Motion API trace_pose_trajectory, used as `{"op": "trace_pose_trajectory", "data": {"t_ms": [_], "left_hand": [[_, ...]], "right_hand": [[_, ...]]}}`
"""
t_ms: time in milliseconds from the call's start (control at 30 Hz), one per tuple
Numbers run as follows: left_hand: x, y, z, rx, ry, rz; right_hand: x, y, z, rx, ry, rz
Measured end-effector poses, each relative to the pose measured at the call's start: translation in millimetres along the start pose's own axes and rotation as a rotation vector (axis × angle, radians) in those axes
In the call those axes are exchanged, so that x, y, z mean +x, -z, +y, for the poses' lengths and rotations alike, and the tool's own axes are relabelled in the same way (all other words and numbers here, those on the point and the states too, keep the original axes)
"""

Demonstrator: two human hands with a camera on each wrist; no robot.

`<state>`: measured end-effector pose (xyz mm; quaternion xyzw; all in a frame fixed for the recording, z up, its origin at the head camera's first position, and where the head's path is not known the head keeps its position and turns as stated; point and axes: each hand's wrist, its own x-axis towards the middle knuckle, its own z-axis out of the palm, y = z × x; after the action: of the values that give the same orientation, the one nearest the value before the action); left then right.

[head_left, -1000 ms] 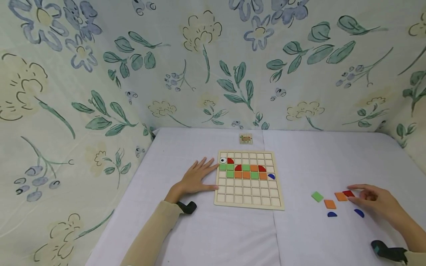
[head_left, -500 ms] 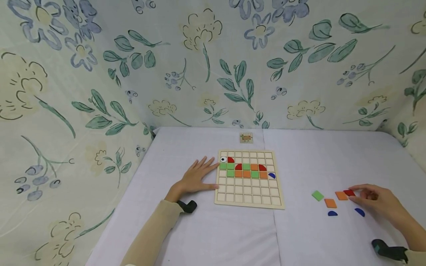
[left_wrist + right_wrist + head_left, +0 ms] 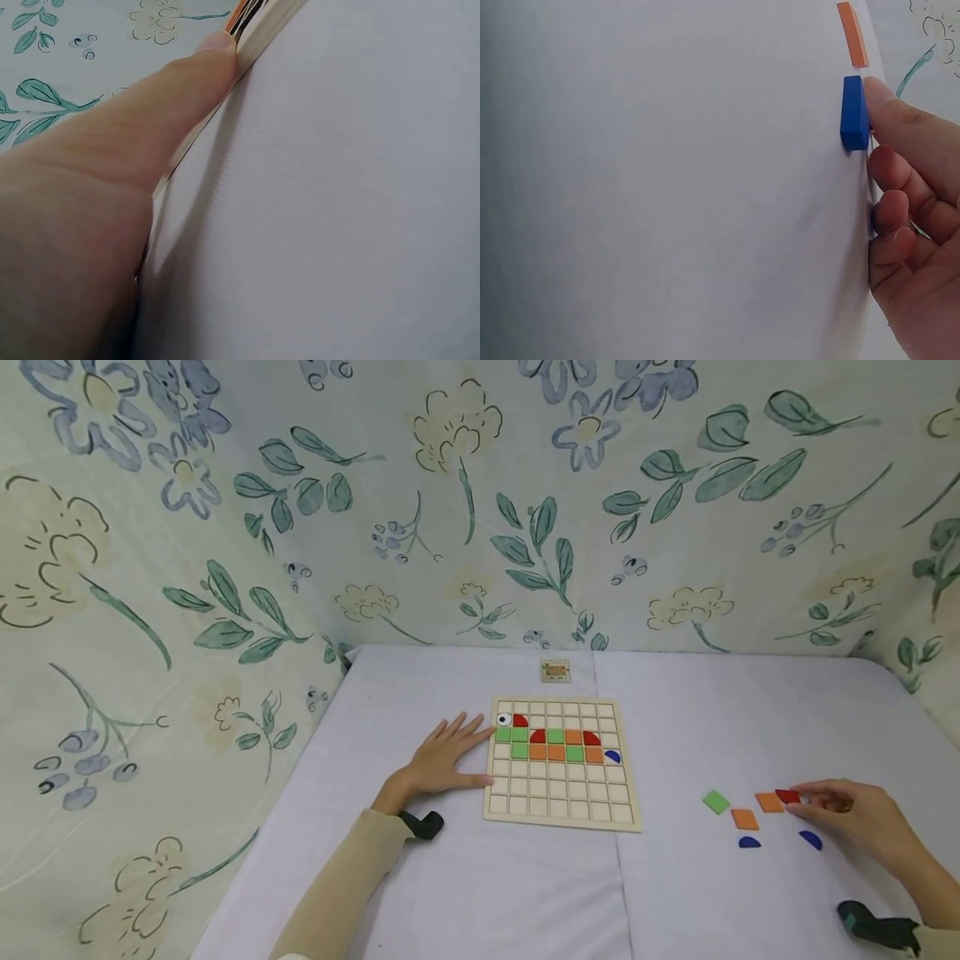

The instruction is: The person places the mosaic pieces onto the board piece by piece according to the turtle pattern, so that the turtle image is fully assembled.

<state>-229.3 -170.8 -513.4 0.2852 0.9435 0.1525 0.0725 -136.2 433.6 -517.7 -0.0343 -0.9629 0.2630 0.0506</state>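
My left hand (image 3: 446,760) lies with its fingers spread at the left side of the wooden grid board (image 3: 558,814); in the left wrist view the thumb (image 3: 191,82) touches the board's edge. Green, orange and red tiles, a white eye tile (image 3: 503,720) and a blue half-round tile (image 3: 612,757) sit in the upper cells. Far to the right, my right hand (image 3: 858,814) pinches a red tile (image 3: 786,796) between thumb and forefinger, low over the cloth. The fingers cover part of that tile, and it is hidden in the right wrist view.
Around the right hand lie a green tile (image 3: 716,802), two orange tiles (image 3: 745,819) and two blue half-round tiles (image 3: 810,840). Behind the board is a small picture card (image 3: 555,671). A floral curtain (image 3: 450,510) hangs beyond the white cloth (image 3: 420,693).
The right forefinger has come down slightly, and the red tile has shifted a little under the fingertips. The left hand and the board stay where they were.
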Motion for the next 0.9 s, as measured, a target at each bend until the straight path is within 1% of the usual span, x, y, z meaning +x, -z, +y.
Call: {"op": "trace_pose_trajectory", "data": {"t_ms": [167,267,367,533,700,900], "left_hand": [[-1.1,1.2,2.0,-0.018,-0.002,0.0],[-1.8,2.8,3.2,-0.025,-0.003,0.001],[-1.3,2.6,2.7,-0.017,0.0,0.0],[-0.7,1.9,1.8,-0.018,0.006,-0.006],[-1.0,2.2,2.0,-0.019,0.001,-0.005],[-1.8,2.5,2.1,-0.029,-0.008,0.006]], "right_hand": [[0.4,2.5,-0.7,0.011,-0.02,-0.006],[0.9,6.8,-6.4,0.01,-0.029,-0.007],[0.2,11.3,-19.2,0.017,-0.014,0.005],[-4.6,14.0,-44.8,0.035,0.033,0.029],[-8.6,12.0,-66.7,0.067,0.048,0.017],[-10.1,6.6,-94.3,0.103,0.089,-0.001]]}}
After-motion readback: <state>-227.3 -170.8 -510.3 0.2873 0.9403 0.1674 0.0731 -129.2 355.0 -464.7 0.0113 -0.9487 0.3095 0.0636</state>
